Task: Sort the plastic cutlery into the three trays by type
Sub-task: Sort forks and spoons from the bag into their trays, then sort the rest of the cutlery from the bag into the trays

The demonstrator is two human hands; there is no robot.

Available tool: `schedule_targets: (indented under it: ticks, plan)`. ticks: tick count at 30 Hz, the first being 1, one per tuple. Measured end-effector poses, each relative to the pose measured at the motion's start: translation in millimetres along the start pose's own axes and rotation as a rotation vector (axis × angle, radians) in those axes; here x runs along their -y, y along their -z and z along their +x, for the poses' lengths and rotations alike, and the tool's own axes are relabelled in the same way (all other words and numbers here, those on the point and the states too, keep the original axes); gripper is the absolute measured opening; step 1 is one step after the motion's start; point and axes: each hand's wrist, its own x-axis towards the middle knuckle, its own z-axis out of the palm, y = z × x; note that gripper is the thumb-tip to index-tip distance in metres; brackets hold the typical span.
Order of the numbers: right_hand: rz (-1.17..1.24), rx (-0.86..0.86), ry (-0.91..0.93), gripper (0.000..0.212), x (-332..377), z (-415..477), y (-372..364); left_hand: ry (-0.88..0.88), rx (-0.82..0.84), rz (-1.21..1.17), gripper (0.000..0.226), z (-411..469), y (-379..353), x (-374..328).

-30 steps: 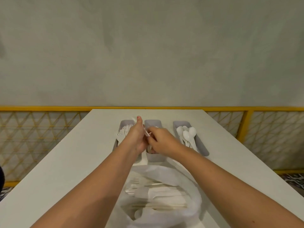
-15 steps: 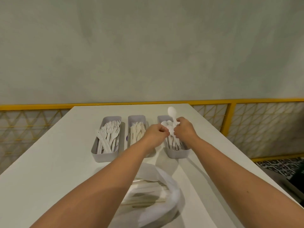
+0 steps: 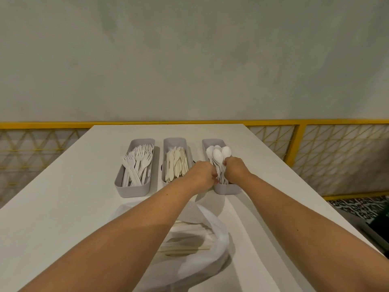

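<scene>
Three grey trays stand side by side on the white table. The left tray (image 3: 132, 189) holds white forks (image 3: 137, 163), the middle tray (image 3: 174, 141) cream knives (image 3: 175, 165), the right tray (image 3: 226, 189) white spoons (image 3: 217, 153). Both hands are low over the near half of the right tray. My right hand (image 3: 235, 171) is closed around spoon handles, with the bowls sticking out beyond it. My left hand (image 3: 202, 175) presses against the same handles from the left, fingers curled. The handles are mostly hidden between the hands.
A crumpled clear plastic bag (image 3: 219, 237) lies near me under my forearms, with several more pieces of cutlery (image 3: 183, 247) inside. A yellow railing (image 3: 299, 142) runs behind and to the right of the table. The table's right edge is close to the spoon tray.
Both hands moved from the middle tray to the right tray. The spoon held upright half a second ago now lies low among the other spoons. The view shifted right.
</scene>
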Motion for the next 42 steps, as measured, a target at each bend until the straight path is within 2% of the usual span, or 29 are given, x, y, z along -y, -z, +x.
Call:
schedule_targets:
  ticks: [4, 7, 10, 12, 15, 18, 20, 22, 24, 25, 28, 30, 32, 36, 42]
  plan:
    - [-0.052, -0.003, 0.016, 0.038, 3, -5, 3, -0.028, 0.0, -0.065, 0.036, -11, 10, -2]
    - [-0.127, -0.019, 0.12, 0.048, 16, -13, 11, -0.035, -0.045, -0.137, 0.037, -23, 24, 3]
    - [-0.123, -0.018, 0.215, 0.032, 34, -27, 21, -0.007, -0.109, -0.215, 0.025, -40, 39, 12]
    - [0.03, 0.018, 0.268, 0.02, 43, -41, 26, -0.004, -0.158, -0.275, 0.015, -58, 49, 21]
    - [0.361, 0.217, 0.373, 0.007, 56, -69, 32, 0.001, -0.237, -0.42, 0.02, -88, 59, 36]
    - [0.536, 0.456, 0.503, 0.011, 64, -93, 33, 0.006, -0.232, -0.524, 0.022, -116, 65, 49]
    - [0.512, 0.637, 0.543, 0.015, 68, -104, 24, -0.014, -0.132, -0.414, 0.015, -131, 65, 55]
    - [0.316, 0.729, 0.573, 0.016, 72, -111, 8, -0.031, -0.014, -0.147, 0.008, -142, 60, 60]
    - [0.03, 0.618, 0.632, 0.022, 74, -111, -10, -0.009, -0.008, 0.13, 0.012, -150, 52, 64]
    - [-0.091, 0.534, 0.658, 0.03, 74, -110, -19, 0.032, -0.015, 0.196, 0.012, -153, 48, 67]
    - [-0.195, 0.472, 0.642, 0.057, 67, -105, -37, 0.208, 0.056, 0.202, 0.022, -160, 36, 78]
    - [-0.176, 0.499, 0.608, 0.063, 62, -102, -43, 0.279, 0.113, 0.109, 0.034, -163, 31, 85]
    - [-0.175, 0.508, 0.561, 0.057, 60, -100, -44, 0.285, 0.106, 0.003, 0.044, -164, 28, 87]
    - [-0.167, 0.548, 0.526, 0.029, 60, -98, -45, 0.286, 0.112, -0.061, 0.054, -162, 27, 91]
    - [-0.046, 0.596, 0.541, 0.028, 57, -102, -41, 0.299, 0.147, -0.105, 0.058, -162, 28, 99]
